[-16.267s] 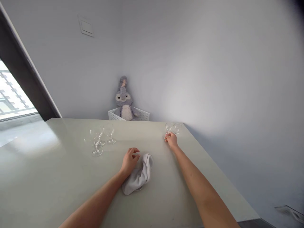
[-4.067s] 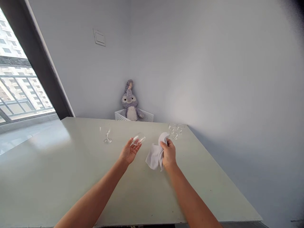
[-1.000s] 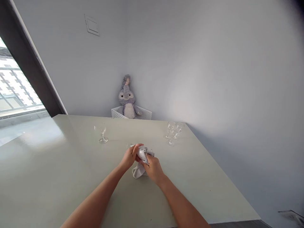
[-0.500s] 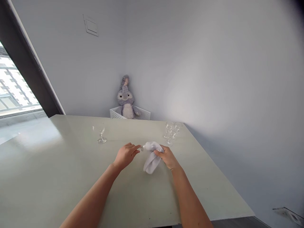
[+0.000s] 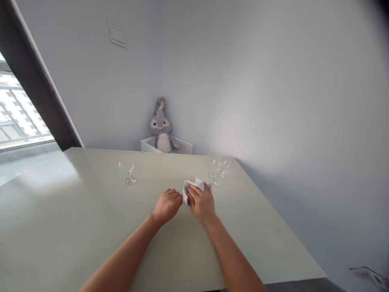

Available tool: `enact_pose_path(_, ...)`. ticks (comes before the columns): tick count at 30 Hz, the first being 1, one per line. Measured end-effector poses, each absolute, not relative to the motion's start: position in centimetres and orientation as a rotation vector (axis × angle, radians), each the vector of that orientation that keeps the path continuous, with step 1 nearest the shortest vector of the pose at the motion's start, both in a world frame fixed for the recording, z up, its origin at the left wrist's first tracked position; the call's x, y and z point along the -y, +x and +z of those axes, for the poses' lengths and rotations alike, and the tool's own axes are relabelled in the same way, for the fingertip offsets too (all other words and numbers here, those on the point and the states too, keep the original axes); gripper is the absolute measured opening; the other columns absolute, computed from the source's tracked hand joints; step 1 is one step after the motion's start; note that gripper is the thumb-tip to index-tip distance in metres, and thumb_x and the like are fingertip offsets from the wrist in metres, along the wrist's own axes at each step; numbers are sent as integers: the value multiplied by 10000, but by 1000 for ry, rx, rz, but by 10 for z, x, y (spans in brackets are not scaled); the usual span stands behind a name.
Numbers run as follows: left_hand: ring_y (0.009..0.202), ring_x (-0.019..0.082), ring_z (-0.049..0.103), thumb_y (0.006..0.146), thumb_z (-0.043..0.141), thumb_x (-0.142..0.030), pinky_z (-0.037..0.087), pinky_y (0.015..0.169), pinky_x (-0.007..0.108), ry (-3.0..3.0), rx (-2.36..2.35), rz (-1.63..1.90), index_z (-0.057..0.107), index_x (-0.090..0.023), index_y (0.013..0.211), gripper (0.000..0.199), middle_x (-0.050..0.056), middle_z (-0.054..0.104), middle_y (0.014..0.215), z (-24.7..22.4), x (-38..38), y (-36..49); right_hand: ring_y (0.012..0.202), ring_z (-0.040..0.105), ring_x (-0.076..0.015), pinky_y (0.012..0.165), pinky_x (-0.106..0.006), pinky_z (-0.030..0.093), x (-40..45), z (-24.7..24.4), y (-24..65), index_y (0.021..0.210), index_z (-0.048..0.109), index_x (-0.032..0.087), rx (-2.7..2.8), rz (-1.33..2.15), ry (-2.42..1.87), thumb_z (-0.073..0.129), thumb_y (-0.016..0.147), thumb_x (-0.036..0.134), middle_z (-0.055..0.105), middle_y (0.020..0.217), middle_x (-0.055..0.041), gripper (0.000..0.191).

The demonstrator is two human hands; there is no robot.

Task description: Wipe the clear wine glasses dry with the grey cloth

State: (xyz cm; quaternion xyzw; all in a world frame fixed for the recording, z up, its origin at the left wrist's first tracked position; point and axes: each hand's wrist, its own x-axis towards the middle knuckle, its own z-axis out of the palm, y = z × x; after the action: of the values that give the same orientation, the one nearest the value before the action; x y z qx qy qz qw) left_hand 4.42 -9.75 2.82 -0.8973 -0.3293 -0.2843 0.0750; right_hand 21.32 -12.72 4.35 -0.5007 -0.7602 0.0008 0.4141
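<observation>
My left hand (image 5: 168, 206) is closed, its fingertips meeting the left edge of a white cloth (image 5: 185, 190). A small stemmed glass showed between the hands a moment ago; now fingers and cloth hide it. Over the cloth lies my right hand (image 5: 202, 205), fingers bent and pressing the fabric around what is inside. Both hands are near the middle of the table, slightly above its surface or resting on it; I cannot tell which. Farther left, a clear stemmed glass (image 5: 130, 180) stands upright by itself.
Several clear stemmed glasses (image 5: 216, 173) stand close together near the right edge of the pale table (image 5: 91, 223). Behind the far edge, a grey plush toy (image 5: 163, 142) sits in a white perforated basket (image 5: 185, 148). Walls border the far and right sides.
My right hand has turned over, palm down, and wrapped the cloth around the glass. The hanging cloth end is gathered up. My left fingers have curled in and moved slightly right.
</observation>
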Motion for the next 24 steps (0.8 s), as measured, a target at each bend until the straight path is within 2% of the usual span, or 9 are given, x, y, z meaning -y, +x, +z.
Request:
enact_pose_path(3, 627, 141, 507, 860, 394, -213, 355, 617, 274, -2689, 861, -951, 587, -191, 895, 197, 23, 562, 616, 27, 99, 46, 836, 563, -217, 781, -345, 408, 116, 39, 230, 840, 666, 187, 1504, 480, -1305, 427, 829, 367, 659, 877, -58, 300)
enact_pose_path(5, 627, 139, 516, 864, 399, -248, 374, 627, 273, -2698, 968, -1042, 565, -202, 1004, 221, 21, 580, 633, 25, 99, 47, 732, 576, -204, 666, -312, 437, 110, 38, 234, 761, 655, 177, 1136, 861, -1242, 465, 790, 448, 653, 757, -40, 332)
enact_pose_path(7, 619, 135, 517, 861, 409, -277, 387, 620, 265, -2698, 1177, -1163, 564, -211, 1029, 238, 15, 590, 642, 23, 101, 51, 717, 581, -201, 611, -297, 444, 108, 38, 227, 785, 638, 183, 796, 1130, -1076, 490, 749, 519, 649, 753, -32, 368)
enact_pose_path(9, 610, 125, 515, 855, 415, -299, 398, 596, 250, -2688, 1412, -1319, 561, -220, 1049, 256, 11, 596, 682, 21, 104, 57, 767, 584, -201, 603, -292, 450, 112, 38, 211, 877, 619, 194, 627, 1276, -899, 467, 742, 567, 647, 858, -46, 425)
enact_pose_path(14, 805, 141, 535, 841, 394, -243, 458, 683, 276, -2521, 1728, -1843, 552, -244, 1079, 287, 56, 520, 1002, 18, 115, 73, 809, 571, -180, 619, -274, 448, 132, 32, 169, 1027, 568, 230, 867, 1352, -854, 385, 794, 555, 615, 964, -59, 440)
enact_pose_path(16, 914, 171, 504, 839, 375, -212, 448, 770, 337, -2451, 1767, -1862, 556, -270, 1094, 318, 70, 455, 1146, 19, 118, 76, 813, 563, -174, 636, -264, 443, 136, 26, 162, 1031, 562, 240, 972, 1287, -902, 445, 781, 514, 611, 953, -48, 389)
enact_pose_path(19, 1067, 226, 421, 856, 350, -241, 351, 905, 445, -2490, 1803, -1729, 564, -316, 1096, 331, 39, 355, 1313, 23, 121, 75, 778, 556, -169, 627, -256, 434, 133, 19, 166, 964, 581, 219, 985, 1241, -942, 487, 756, 501, 612, 893, -45, 363)
enact_pose_path(22, 1186, 240, 340, 878, 305, -316, 283, 970, 456, -2692, 1789, -1858, 542, -304, 1121, 340, 21, 362, 1340, 29, 119, 71, 701, 538, -153, 590, -246, 414, 129, 18, 177, 874, 600, 203, 956, 1258, -957, 540, 727, 484, 605, 795, -28, 323)
enact_pose_path(24, 1153, 234, 409, 865, 339, -383, 341, 937, 422, -2851, 1826, -2117, 424, -269, 1234, 396, 62, 453, 1272, 33, 116, 67, 623, 510, -135, 559, -242, 391, 129, 22, 183, 804, 613, 184, 995, 1339, -935, 572, 712, 468, 587, 708, -15, 302)
